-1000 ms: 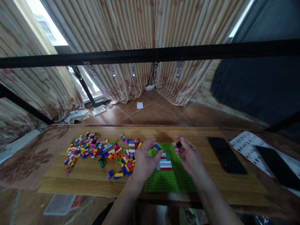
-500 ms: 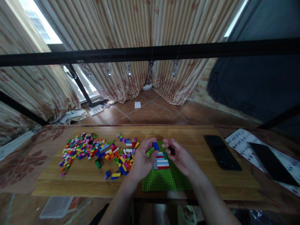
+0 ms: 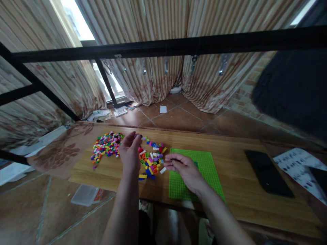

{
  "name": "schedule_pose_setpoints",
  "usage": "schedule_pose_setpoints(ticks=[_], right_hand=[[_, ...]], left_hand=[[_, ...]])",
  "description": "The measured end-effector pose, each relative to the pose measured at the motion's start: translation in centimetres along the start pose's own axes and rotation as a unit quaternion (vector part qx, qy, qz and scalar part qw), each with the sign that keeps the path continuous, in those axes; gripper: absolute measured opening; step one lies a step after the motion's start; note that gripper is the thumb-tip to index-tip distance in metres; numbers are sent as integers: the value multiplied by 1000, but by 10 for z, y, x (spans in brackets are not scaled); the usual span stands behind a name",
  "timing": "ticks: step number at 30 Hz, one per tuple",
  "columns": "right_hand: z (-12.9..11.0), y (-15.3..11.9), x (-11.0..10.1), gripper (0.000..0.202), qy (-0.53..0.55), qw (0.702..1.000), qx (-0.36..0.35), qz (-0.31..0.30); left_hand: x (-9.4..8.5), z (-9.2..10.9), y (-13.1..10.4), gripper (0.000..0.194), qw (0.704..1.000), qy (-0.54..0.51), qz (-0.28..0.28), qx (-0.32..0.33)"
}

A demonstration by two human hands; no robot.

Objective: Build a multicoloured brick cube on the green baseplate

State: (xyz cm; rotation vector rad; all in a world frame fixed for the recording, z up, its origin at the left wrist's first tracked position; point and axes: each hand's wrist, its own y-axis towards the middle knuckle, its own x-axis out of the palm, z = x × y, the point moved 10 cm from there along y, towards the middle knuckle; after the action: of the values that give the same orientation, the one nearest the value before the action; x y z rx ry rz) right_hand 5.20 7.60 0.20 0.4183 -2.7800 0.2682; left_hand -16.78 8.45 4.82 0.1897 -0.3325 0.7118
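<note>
My left hand (image 3: 130, 153) is raised over the loose toy bricks, thumb and fingers pinched together. A small bit of blue brick (image 3: 138, 135) shows at its fingertips. My right hand (image 3: 184, 167) hovers above the left part of the green baseplate (image 3: 204, 160), its fingers drawn together; whatever they hold, if anything, is hidden. Just below those fingertips is a white brick (image 3: 162, 170), off the plate's left edge. A teal piece (image 3: 196, 164) on the plate peeks out behind the right hand, which covers the other bricks built there.
Mixed larger bricks (image 3: 150, 161) lie between my hands, and a heap of small bricks (image 3: 107, 144) lies farther left on the wooden board (image 3: 240, 190). A black phone (image 3: 268, 173) and a printed sheet (image 3: 300, 170) are at right. A clear plastic box (image 3: 84, 195) sits below left.
My left hand has moved left from the baseplate to over the bricks. My right hand has shifted left across the plate with its fingers closer together. The view has turned left.
</note>
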Motion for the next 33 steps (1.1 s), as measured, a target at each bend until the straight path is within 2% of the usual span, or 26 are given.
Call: schedule_pose_setpoints(ticks=[5, 8, 11, 16, 23, 33], right_hand=[[22, 13, 18, 19, -172, 984, -28, 44], [16, 17, 23, 23, -298, 950, -64, 65], [5, 19, 31, 22, -374, 916, -126, 72], [3, 19, 39, 24, -421, 883, -194, 68], [15, 19, 54, 35, -459, 862, -215, 6], [18, 17, 52, 36, -477, 847, -233, 17]], left_hand=[[-20, 6, 4, 44, 1000, -6, 9, -13], [-25, 9, 6, 44, 1000, -2, 7, -21], [-29, 10, 7, 44, 999, -8, 8, -32], [-33, 9, 8, 45, 999, -9, 4, -43], [-32, 1, 11, 47, 997, 38, -38, -48], [-3, -3, -3, 42, 983, 73, -160, -51]])
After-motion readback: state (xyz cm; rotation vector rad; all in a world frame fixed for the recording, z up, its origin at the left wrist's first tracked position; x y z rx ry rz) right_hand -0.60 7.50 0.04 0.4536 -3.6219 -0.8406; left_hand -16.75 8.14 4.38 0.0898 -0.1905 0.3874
